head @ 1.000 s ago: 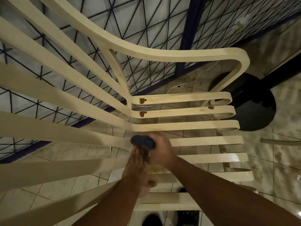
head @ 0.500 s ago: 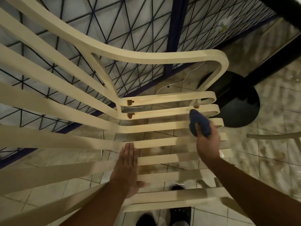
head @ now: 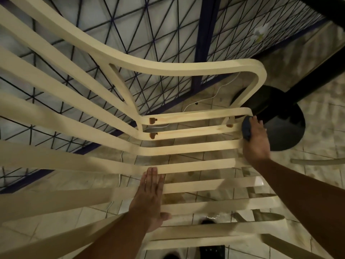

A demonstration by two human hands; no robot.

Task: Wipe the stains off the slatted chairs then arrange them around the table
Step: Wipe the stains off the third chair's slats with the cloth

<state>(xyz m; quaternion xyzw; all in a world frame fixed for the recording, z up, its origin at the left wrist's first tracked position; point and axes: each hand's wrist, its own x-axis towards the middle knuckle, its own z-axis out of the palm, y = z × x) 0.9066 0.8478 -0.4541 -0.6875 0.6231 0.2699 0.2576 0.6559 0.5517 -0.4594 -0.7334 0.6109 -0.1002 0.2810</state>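
A cream slatted chair fills the view from above, its seat slats running left to right and its armrest curving over the top. Brown stain spots sit on the two far slats near their left ends. My left hand lies flat with straight fingers on the middle seat slats. My right hand grips a dark blue cloth and presses it against the right ends of the far slats. The black round base of the table stands just beyond that hand.
A blue metal lattice fence runs behind the chair. A white cable trails over the tiled floor. Part of another cream chair pokes in at the right. The dark table edge crosses the top right corner.
My right hand has swept the cloth from the seat's middle out to the right ends of the far slats. My left hand has stayed flat on the seat.
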